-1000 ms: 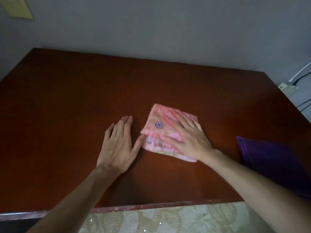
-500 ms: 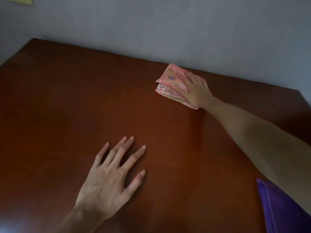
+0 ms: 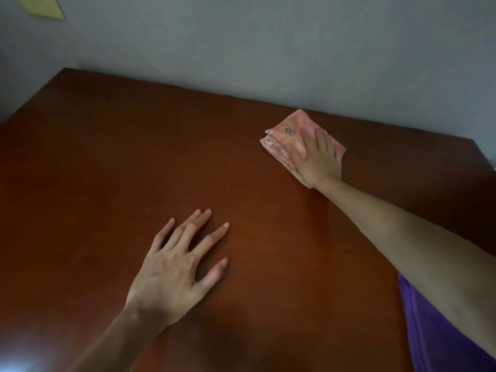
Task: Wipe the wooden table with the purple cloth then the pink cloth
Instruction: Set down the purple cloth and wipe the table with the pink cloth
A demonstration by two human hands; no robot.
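Note:
The folded pink cloth (image 3: pixel 284 135), with a small flower mark, lies on the dark wooden table (image 3: pixel 107 170) close to its far edge by the wall. My right hand (image 3: pixel 318 159) presses flat on top of it, arm stretched out. My left hand (image 3: pixel 177 269) rests flat on the bare wood nearer to me, fingers spread, holding nothing. The purple cloth (image 3: pixel 440 342) lies at the table's near right, partly hidden under my right forearm.
A grey wall (image 3: pixel 268 49) runs right behind the table's far edge. A yellow paper (image 3: pixel 43 6) hangs on it at the top left. The table's right far corner (image 3: pixel 475 146) shows at the right.
My right hand has pushed the pink cloth away from me, from the table's middle to the far edge. My left hand has let go of the cloth's side and stays on the wood.

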